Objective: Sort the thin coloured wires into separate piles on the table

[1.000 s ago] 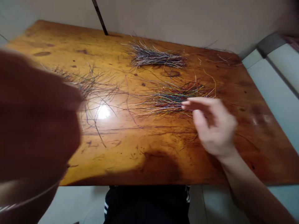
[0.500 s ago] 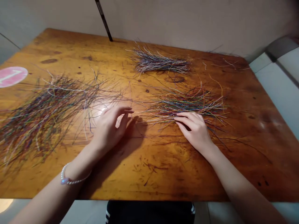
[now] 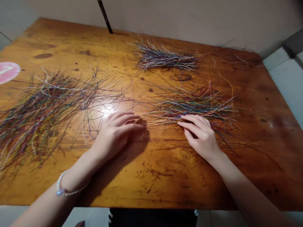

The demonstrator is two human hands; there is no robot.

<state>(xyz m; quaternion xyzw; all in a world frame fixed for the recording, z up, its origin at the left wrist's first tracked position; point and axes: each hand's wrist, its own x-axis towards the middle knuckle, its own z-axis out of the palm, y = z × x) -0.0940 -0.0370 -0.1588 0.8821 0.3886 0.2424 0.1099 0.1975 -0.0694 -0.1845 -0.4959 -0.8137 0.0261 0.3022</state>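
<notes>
My left hand (image 3: 115, 134) lies palm down on the wooden table (image 3: 151, 176), its fingertips near thin strands between two heaps and holding nothing. My right hand (image 3: 199, 137) rests with its fingers on the near edge of a heap of thin multicoloured wires (image 3: 191, 105). No wire is clearly gripped there. A wider, looser heap of similar wires (image 3: 44, 110) spreads to the left of my left hand. A neater bundle of paler wires (image 3: 165, 58) lies toward the far edge.
A pink round sticker (image 3: 7, 71) sits at the table's left side, and a dark rod (image 3: 105, 15) stands at the far edge. A pearl bracelet (image 3: 66, 187) circles my left wrist. Stray wires lie at the far right corner.
My left hand has come down from a blurred spot close to the camera onto the table, uncovering the wide left heap. My right hand has settled at the near edge of the coloured heap.
</notes>
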